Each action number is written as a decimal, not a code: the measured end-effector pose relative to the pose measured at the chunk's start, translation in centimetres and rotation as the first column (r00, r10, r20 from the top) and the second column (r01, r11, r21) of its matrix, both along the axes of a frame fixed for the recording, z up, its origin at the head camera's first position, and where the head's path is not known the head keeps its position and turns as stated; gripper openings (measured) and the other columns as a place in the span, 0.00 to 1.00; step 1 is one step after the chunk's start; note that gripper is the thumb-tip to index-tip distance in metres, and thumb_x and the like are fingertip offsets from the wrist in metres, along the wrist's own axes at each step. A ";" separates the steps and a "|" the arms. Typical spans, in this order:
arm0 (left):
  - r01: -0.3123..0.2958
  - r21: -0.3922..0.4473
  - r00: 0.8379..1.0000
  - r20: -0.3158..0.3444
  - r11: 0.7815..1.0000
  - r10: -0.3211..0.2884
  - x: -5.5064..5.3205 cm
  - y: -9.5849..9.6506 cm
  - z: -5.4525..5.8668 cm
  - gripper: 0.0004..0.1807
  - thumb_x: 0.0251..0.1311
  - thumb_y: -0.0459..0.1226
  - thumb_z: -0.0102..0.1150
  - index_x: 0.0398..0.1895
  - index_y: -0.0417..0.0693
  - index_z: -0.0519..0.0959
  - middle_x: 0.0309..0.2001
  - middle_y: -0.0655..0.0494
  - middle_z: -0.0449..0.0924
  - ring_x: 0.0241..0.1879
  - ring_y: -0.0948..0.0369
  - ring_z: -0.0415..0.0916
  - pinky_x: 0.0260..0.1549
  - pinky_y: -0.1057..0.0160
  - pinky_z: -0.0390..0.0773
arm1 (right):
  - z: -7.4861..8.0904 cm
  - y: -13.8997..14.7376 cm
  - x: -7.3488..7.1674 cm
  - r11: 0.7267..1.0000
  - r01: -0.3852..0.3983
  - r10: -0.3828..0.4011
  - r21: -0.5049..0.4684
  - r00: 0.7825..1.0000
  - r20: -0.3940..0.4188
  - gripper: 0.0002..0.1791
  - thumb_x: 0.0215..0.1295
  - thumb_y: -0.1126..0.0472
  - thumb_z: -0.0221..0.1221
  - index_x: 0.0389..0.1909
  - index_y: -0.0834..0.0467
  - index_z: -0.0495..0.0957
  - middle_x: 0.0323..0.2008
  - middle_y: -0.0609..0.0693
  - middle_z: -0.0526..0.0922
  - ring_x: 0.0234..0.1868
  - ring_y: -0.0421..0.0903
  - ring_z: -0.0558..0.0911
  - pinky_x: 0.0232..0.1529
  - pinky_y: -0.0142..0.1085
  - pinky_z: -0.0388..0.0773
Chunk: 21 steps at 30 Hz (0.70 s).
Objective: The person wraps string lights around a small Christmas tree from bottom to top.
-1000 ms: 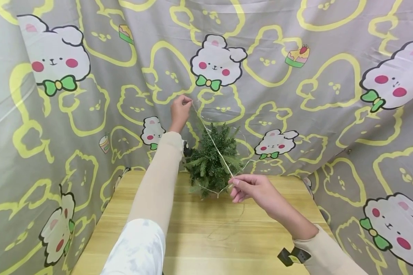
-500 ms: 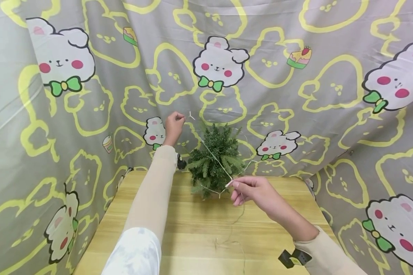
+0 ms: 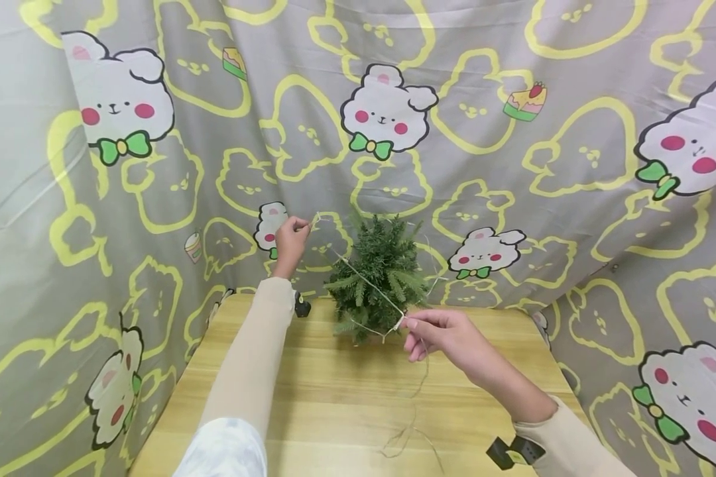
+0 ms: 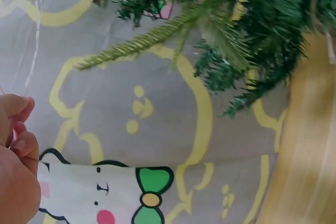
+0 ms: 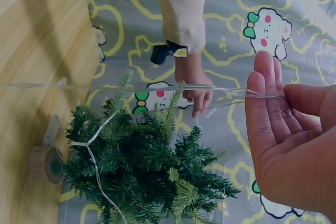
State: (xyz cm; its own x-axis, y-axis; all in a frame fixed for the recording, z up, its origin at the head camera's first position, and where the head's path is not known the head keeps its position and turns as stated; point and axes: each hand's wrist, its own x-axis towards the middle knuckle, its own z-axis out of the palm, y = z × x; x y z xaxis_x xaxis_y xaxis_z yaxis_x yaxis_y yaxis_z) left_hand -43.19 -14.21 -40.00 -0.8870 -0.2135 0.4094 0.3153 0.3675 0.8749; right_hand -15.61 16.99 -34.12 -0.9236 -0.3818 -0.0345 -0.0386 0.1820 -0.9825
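Note:
A small artificial Christmas tree [image 3: 378, 281] stands on the table with a clear-wired string of fairy lights [image 3: 366, 279] looped around it. My left hand [image 3: 291, 244], left of the tree's top, pinches the string between thumb and fingertips; in the left wrist view the hand [image 4: 18, 156] shows only at the edge, below a strand of the wire [image 4: 35, 51]. In front of the tree, to the right, my right hand [image 3: 447, 338] pinches the string too. Several strands [image 5: 210, 89] run to its thumb in the right wrist view. The tree's round wooden base [image 5: 47, 163] shows there.
A wooden table [image 3: 328, 411] lies under the tree. Loose wire [image 3: 402, 444] trails down from the right hand onto its front part. Grey curtain [image 3: 310, 40] with cartoon bears and rabbits hangs close behind the tree and on both sides.
My left hand has come down and to the left, drawing the string away from the tree's top. The right hand has barely moved. More loose wire shows on the table.

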 end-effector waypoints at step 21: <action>0.017 0.028 0.997 -0.081 0.999 -0.014 5.1 -0.5 -2.8 0.06 0.63 0.35 0.68 0.38 0.40 0.85 0.35 0.46 0.84 0.24 0.66 0.69 0.18 0.72 0.67 | 0.3 2.0 1.2 1.000 -0.002 0.002 -0.005 0.999 -0.042 0.19 0.75 0.55 0.57 0.50 0.69 0.79 0.32 0.53 0.86 0.33 0.49 0.88 0.42 0.44 0.86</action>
